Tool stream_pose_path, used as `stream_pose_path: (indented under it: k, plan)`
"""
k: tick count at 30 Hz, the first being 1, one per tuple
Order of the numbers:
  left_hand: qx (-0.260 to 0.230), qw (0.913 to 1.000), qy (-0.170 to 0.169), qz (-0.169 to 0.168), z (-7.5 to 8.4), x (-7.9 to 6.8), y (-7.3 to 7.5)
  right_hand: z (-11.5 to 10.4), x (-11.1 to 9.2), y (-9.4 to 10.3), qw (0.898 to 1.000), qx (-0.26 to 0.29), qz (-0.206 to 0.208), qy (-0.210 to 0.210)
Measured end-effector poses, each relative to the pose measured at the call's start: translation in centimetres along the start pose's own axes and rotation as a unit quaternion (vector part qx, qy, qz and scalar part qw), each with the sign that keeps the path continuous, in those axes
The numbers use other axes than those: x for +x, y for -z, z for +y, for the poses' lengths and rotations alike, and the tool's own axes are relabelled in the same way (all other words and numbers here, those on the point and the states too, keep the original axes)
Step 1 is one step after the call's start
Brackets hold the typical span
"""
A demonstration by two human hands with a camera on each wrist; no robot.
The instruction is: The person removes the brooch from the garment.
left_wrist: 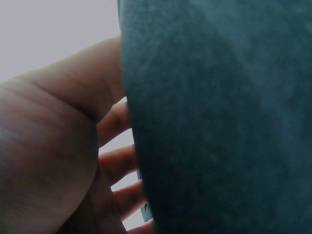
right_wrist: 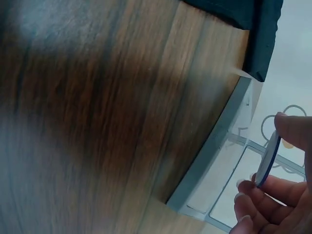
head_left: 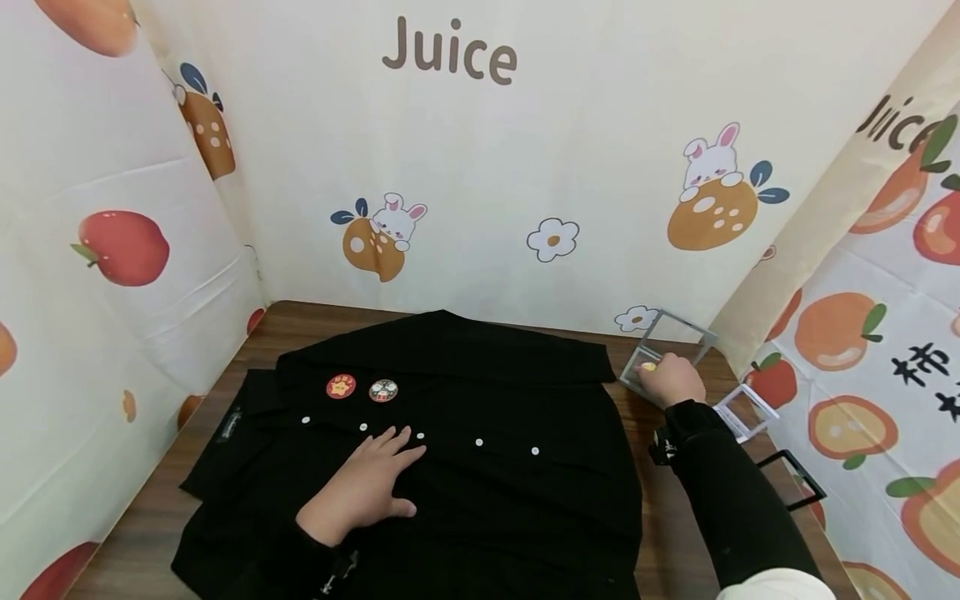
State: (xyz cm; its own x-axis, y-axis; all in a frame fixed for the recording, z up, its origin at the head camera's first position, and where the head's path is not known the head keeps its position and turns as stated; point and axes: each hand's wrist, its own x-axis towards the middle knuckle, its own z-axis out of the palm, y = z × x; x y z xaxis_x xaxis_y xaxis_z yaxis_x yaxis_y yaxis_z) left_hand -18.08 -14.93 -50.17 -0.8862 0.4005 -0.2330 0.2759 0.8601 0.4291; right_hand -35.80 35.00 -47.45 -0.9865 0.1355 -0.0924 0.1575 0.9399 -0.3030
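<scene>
A black shirt (head_left: 510, 492) with white buttons lies spread over the table. On it, side by side, are a red round badge (head_left: 341, 387) and a multicoloured round badge (head_left: 383, 390). My left hand (head_left: 367, 483) rests on the shirt, fingers spread; dark cloth (left_wrist: 214, 117) hides its fingertips in the left wrist view. At the back right, my right hand (head_left: 675, 382) pinches a small round badge (right_wrist: 268, 158) between thumb and fingers. That badge is seen nearly edge-on in the right wrist view, by a grey-framed clear box (right_wrist: 209, 156).
To the right of the box stand a small white frame (head_left: 746, 412) and a black frame (head_left: 795, 479), near the table's right edge. Printed fruit curtains (head_left: 465, 150) close off the back and both sides. Wooden tabletop (head_left: 656, 500) shows beside the shirt.
</scene>
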Motion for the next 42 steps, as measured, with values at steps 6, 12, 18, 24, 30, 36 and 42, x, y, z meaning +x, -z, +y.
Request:
stream_pose_path:
  k: [6, 12, 18, 24, 30, 36, 42]
  plan:
    - [-0.005, 1.0, 0.002, 0.003, 0.0, 0.0, 0.1, -0.7, -0.3, 0.2, 0.999, 0.003, -0.01, -0.04]
    - [-0.001, 1.0, 0.005, -0.002, -0.2, 0.1, 0.0, -0.2, 0.1, -0.8, 0.997, 0.001, -0.028, -0.07]
    - [0.002, 1.0, 0.008, -0.004, -0.2, 0.2, -0.1, 0.8, 1.0, -1.8, 0.996, 0.01, -0.032, -0.082]
    - [0.0, 1.0, 0.007, -0.005, -0.1, 0.2, 0.1, 1.0, 1.2, -2.2, 0.995, 0.012, -0.037, -0.089]
    - [0.0, 1.0, 0.007, -0.002, -0.1, 0.2, 0.1, 0.5, 0.8, -1.6, 0.995, 0.008, -0.041, -0.086]
    - [0.012, 0.9999, 0.004, 0.0, -0.1, 0.2, 0.0, -0.8, 0.2, -1.2, 0.998, 0.008, -0.021, -0.05]
    - [0.038, 0.9991, -0.012, 0.012, -0.5, -0.1, 0.4, -5.2, -0.7, -2.0, 0.999, 0.001, -0.003, 0.04]
